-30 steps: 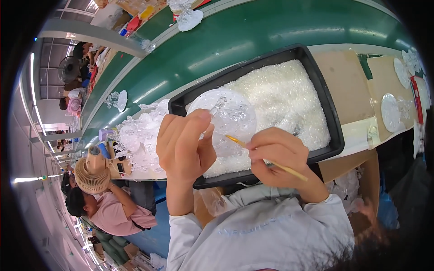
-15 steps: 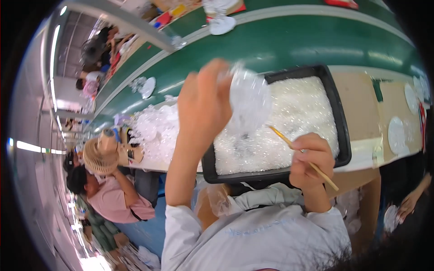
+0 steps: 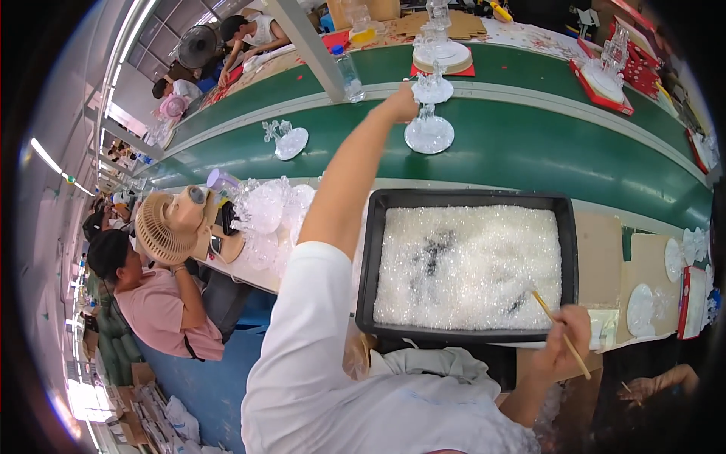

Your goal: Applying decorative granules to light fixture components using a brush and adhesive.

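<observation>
My left hand (image 3: 404, 104) stretches far out over the green belt, its fingers closed at the top of a clear ornament (image 3: 429, 135) with a round, white glittery base. Just behind it is a second similar ornament (image 3: 433, 89), close to my fingertips. My right hand (image 3: 569, 333) grips a thin paintbrush (image 3: 561, 324) with a wooden handle, its tip over the near right part of a black tray (image 3: 571, 250). White sparkling granules (image 3: 476, 265) fill the tray, with dark bare patches showing through.
Another clear ornament (image 3: 289, 142) lies on the belt (image 3: 514, 155) to the left. A beige fan (image 3: 162, 227) and heaped clear pieces (image 3: 268, 208) are left of the tray. White discs (image 3: 641, 309) lie on cardboard at right. A person in pink (image 3: 166, 310) sits at left.
My left hand has moved from above the tray out to the belt with the clear ornament. My right hand, still with the paintbrush, is now at the tray's near right corner. The view has shifted.
</observation>
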A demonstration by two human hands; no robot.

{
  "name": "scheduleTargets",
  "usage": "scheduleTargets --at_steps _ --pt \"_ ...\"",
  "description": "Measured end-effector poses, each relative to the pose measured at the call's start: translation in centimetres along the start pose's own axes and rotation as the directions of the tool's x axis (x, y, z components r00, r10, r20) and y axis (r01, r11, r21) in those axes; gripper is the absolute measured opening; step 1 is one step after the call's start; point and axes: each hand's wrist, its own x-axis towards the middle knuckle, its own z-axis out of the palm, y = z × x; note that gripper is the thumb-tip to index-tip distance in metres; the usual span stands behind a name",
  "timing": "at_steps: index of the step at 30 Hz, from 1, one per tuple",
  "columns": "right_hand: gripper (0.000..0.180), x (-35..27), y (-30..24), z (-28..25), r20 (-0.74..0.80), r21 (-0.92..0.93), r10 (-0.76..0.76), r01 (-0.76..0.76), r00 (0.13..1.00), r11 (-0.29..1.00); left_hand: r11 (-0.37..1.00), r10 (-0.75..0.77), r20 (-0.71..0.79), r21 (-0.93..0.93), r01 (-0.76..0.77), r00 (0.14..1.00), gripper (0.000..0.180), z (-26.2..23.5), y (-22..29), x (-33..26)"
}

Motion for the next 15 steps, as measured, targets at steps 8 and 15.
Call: scheduleTargets --at_steps 8,15 --pt "0.016 -1.0 1.9 -3.7 0.115 -0.138 -0.084 0.1 0.99 0.985 0.677 -0.382 -0.414 0.484 0.555 0.826 0.047 -14.0 -12.9 -0.4" --pt "0.018 0.3 1.8 -2.0 0.15 -0.385 -0.075 0.128 0.986 0.914 0.639 -0.47 -0.116 0.639 0.428 0.875 0.028 -16.3 -26.4 -1.8"
